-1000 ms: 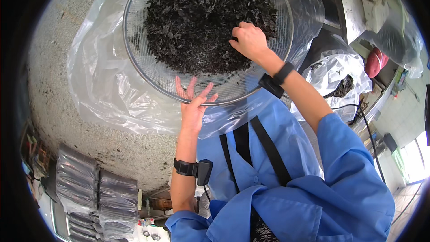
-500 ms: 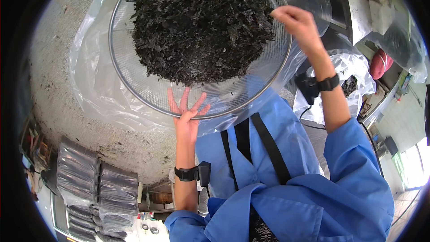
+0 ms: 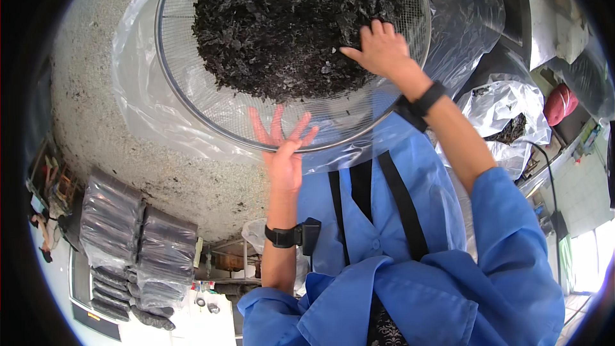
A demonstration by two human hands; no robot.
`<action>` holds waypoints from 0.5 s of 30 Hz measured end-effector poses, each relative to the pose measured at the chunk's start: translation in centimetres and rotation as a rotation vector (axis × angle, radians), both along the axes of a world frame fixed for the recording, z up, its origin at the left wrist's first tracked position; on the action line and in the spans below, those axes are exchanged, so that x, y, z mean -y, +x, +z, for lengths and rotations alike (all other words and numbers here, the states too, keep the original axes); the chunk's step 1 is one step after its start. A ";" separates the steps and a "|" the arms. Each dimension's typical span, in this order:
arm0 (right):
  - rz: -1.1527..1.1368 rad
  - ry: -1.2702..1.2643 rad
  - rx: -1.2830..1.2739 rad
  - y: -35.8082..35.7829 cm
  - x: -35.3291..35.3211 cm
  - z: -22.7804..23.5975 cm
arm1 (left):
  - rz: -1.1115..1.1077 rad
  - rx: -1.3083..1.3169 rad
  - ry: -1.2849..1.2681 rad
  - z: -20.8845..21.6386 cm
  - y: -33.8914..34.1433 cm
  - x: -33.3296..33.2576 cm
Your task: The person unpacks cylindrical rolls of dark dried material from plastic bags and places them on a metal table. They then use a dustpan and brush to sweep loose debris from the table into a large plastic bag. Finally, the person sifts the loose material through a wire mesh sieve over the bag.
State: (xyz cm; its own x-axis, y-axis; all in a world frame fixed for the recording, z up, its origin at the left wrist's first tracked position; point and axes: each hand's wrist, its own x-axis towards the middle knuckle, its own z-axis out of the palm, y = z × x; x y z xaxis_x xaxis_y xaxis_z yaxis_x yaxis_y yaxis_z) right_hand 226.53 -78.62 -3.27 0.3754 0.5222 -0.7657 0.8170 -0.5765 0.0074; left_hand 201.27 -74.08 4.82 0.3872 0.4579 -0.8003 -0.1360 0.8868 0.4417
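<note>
A heap of black, dry flakes like dried seaweed (image 3: 275, 25) lies in a large round wire-mesh sieve (image 3: 168, 67). My left hand (image 3: 285, 163) grips the near rim, its thumb over the metal and its spread fingers seen through the mesh from below. Over the right side of the heap is my right hand (image 3: 386, 52), palm down with fingers apart; its fingertips reach the flakes, and nothing shows in its grasp. Clear plastic sheeting (image 3: 138, 99) spreads beneath the sieve. The far rim is cut off by the picture's top edge.
At the right, a clear plastic bag (image 3: 490, 112) contains more dark flakes, beside a red bundle (image 3: 560, 104). Filled dark packs (image 3: 114, 214) are stacked at the lower left. Rough concrete floor (image 3: 83, 109) runs along the left. A cable (image 3: 549, 173) hangs near my right arm.
My right hand has come from beyond the sieve's right rim inward onto the flakes, its fingers now spread. The left hand keeps its hold on the rim. The view has shifted slightly.
</note>
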 end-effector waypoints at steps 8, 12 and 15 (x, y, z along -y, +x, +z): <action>-0.058 0.586 -0.327 -12.3 -6.8 1.0 | 0.008 0.048 -0.031 -0.1 0.9 0.7; 0.481 0.690 -0.330 -7.5 -0.3 1.2 | 0.010 0.048 -0.022 -0.5 0.3 0.8; 0.627 0.192 0.035 -1.3 3.1 2.5 | 0.003 0.066 0.024 -0.1 -0.4 0.8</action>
